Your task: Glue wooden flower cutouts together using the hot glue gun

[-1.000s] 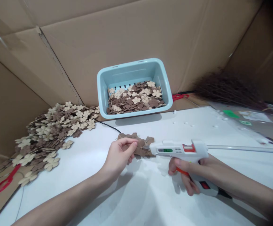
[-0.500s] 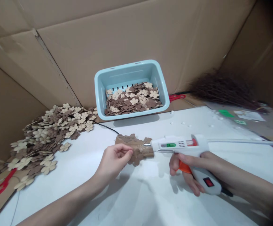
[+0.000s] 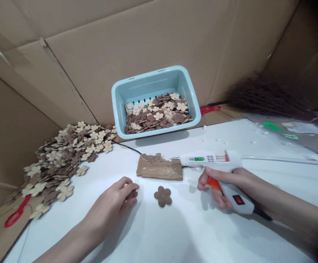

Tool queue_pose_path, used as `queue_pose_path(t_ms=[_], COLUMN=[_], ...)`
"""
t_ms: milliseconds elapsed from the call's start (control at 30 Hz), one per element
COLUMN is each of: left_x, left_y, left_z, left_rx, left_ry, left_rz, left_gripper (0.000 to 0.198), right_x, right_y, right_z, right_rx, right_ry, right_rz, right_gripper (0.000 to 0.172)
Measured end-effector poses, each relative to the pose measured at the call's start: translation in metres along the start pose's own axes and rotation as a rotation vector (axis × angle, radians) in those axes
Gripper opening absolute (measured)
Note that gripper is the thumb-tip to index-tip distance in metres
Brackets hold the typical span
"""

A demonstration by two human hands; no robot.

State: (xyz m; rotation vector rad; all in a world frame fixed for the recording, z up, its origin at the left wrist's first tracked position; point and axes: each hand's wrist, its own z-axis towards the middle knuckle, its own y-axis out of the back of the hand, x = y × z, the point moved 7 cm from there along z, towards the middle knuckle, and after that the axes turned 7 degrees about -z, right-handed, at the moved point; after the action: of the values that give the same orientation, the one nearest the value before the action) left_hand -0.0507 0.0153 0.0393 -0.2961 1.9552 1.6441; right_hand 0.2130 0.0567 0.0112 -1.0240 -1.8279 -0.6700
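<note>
My right hand (image 3: 242, 179) is wrapped round the grip of a white hot glue gun (image 3: 210, 160), with fingers at its orange trigger. The gun's metal tip rests at a torn piece of brown cardboard (image 3: 150, 171) streaked with glue strands. My left hand (image 3: 113, 201) is low over the white board, left of the cardboard. Its curled fingers pinch a small brown flower cutout (image 3: 133, 194), mostly hidden by them. Another brown flower (image 3: 163, 196) lies flat between my hands, with a small pale spot at its centre.
A light blue basket (image 3: 156, 130) of brown and cream flowers stands at the back. A heap of flowers (image 3: 65, 157) spreads along the left. Red-handled scissors (image 3: 210, 109) lie behind the basket's right side. Dark twigs (image 3: 271, 96) are at the far right. Cardboard walls (image 3: 159, 40) enclose the table.
My left hand has moved left and down from the cardboard, with a brown flower in its fingers. A flower now lies on the board below the cardboard. The glue gun stays in my right hand.
</note>
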Motion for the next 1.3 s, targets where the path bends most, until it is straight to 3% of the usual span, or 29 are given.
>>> queue_pose_path(t_ms=[167,400,600,700,933,1300], left_x=[0.014,0.018,-0.016,-0.027,-0.022,-0.019], left_y=[-0.004,-0.006,-0.011,-0.019,-0.043,-0.05], left_z=[0.006,0.005,0.014,0.027,0.042,0.043], left_rx=[0.068,0.15,0.218,0.192,0.213,0.165], left_ry=[0.123,0.301,0.257,0.23,0.25,0.282], left_rz=[-0.108,-0.35,-0.588,-0.732,-0.827,-0.844], left_gripper=[0.013,0.012,0.017,0.018,0.022,0.023], right_x=[0.001,-0.001,0.005,0.004,0.0,0.004], right_y=[0.001,0.003,0.002,0.001,0.002,0.001], right_z=[0.0,0.001,0.0,0.001,0.005,0.001], right_rx=[-0.016,-0.017,-0.006,-0.002,-0.001,-0.014], right_ry=[-0.004,-0.013,0.042,0.056,0.065,0.055], right_rz=[-0.006,0.01,-0.009,-0.022,-0.006,-0.021], right_gripper=[0.046,0.044,0.043,0.045,0.044,0.041])
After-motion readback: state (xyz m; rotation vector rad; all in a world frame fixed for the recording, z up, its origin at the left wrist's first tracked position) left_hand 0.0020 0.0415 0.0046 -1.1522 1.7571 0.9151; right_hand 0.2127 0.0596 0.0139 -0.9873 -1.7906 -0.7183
